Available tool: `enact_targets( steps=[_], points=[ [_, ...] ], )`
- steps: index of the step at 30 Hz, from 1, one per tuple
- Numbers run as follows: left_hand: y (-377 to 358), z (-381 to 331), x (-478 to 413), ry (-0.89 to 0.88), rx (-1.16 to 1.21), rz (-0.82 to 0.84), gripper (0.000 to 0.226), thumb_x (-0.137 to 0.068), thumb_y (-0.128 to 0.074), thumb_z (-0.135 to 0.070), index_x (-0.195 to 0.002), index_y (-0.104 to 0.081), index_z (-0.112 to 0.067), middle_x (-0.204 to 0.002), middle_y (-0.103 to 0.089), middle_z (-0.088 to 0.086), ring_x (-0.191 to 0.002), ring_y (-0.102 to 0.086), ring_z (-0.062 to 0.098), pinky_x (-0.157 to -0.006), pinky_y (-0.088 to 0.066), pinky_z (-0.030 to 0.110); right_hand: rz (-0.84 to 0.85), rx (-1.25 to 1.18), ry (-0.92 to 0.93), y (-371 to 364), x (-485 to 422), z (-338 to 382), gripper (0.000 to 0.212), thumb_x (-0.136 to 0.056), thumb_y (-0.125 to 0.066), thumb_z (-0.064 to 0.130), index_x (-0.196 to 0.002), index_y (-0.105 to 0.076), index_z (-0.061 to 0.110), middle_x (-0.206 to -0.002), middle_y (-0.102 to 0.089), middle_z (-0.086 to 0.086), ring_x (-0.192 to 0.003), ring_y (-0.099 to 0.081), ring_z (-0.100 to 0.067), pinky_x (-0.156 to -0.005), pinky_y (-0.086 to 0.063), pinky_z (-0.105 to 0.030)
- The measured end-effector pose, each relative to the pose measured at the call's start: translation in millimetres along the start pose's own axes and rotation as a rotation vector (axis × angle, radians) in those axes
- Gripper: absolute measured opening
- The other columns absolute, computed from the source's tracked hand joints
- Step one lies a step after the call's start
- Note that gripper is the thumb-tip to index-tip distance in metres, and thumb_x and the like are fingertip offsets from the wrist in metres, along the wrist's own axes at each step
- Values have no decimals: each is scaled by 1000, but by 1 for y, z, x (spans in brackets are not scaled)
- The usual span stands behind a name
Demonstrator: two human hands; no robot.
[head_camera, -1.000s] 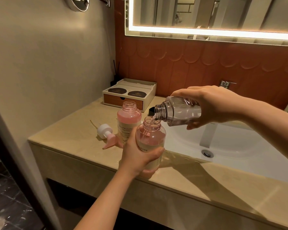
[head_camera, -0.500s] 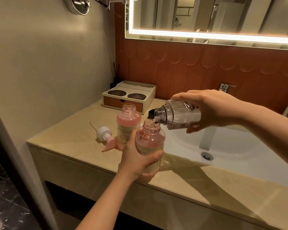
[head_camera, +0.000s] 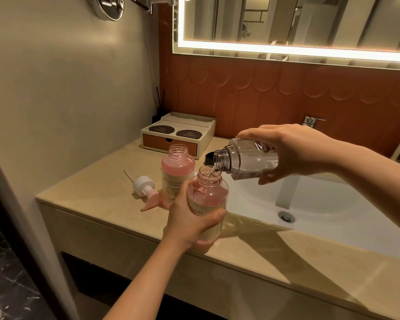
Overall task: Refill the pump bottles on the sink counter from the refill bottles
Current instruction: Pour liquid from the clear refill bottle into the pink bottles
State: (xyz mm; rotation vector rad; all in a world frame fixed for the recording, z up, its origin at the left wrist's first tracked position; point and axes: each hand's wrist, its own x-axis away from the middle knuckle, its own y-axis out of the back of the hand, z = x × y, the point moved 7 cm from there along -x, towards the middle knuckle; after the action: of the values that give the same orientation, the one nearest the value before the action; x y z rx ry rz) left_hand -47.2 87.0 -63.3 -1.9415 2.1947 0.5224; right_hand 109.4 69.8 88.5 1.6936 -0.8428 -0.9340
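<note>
- Pouring is in hand — the refill bottle [head_camera: 247, 161], grasped by the right grip [head_camera: 296, 153], is tipped over the pump bottle [head_camera: 207, 199], which is clasped by the left grip [head_camera: 189, 229] at the bench [head_camera: 97, 192] front edge.
- Next, the tilt must be eased before overflow.
- Since a second ago, little is changed — both holds are kept.

A plain beige wall [head_camera: 67, 88] runs along the left, and the back wall is clad in terracotta scalloped tiles [head_camera: 263, 95]. Above them hangs a mirror [head_camera: 286, 21] edged with a glowing light strip. A round chrome mirror [head_camera: 111, 8] juts out on an arm at top left. The beige stone bench [head_camera: 298, 273] holds a white basin [head_camera: 333, 204] with a chrome tap [head_camera: 311, 121] behind it. Dark marble floor [head_camera: 2, 285] shows at lower left.
</note>
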Motion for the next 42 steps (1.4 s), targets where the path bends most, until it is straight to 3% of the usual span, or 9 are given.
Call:
enact_targets(
  steps=[6,11,17,22,32,39,42],
  points=[
    [0,0,0,-4,5,9,66,-62,-85,-21,-108,-43,-44,-115,-53,-20,-110,-53,7,-85,-42,19,-1,7,4,1,-1,0,94,-65,-80,43,-143,-30,32,-131,-54,4,-113,-53,-16,-80,-43,-21],
    [-1,1,0,1,30,3,74,-45,-78,-51,-111,-45,-43,-116,-58,-15,-109,-56,5,-91,-47,28,-12,22,7,2,-1,0,93,-64,-80,45,-142,-31,33,-130,-54,5,-111,-53,-15,-77,-41,-21],
    [0,1,0,-1,21,8,71,-51,-81,-37,-112,-44,-41,-117,-57,-14,-110,-55,7,-94,-48,33,-13,15,8,1,-2,0,95,-64,-80,46,-143,-30,33,-131,-54,6,-112,-53,-16,-81,-44,-23],
    [-1,1,1,7,16,7,78,-45,-78,-49,-114,-43,-41,-116,-56,-17,-110,-55,5,-91,-47,28,-6,12,6,-1,-3,0,95,-64,-80,46,-143,-29,33,-132,-53,5,-114,-53,-16,-83,-45,-25],
    [-1,4,0,14,10,7,87,-48,-80,-45,-126,-42,-33,-119,-57,-13,-112,-55,8,-91,-47,29,-5,13,9,0,-3,-1,95,-63,-81,46,-143,-31,33,-130,-54,5,-111,-53,-16,-81,-47,-26],
    [-1,1,1,5,21,5,76,-44,-75,-53,-113,-45,-41,-115,-58,-16,-107,-56,3,-86,-47,21,-11,19,13,3,-3,-2,93,-63,-80,46,-142,-32,34,-128,-55,7,-107,-53,-14,-75,-41,-22],
    [-1,2,1,11,16,4,70,-48,-80,-44,-109,-45,-43,-113,-57,-20,-105,-56,1,-82,-45,17,-2,30,7,3,-2,-2,94,-63,-80,48,-142,-30,35,-127,-54,8,-99,-48,-8,-74,-39,-21]
  ],
)
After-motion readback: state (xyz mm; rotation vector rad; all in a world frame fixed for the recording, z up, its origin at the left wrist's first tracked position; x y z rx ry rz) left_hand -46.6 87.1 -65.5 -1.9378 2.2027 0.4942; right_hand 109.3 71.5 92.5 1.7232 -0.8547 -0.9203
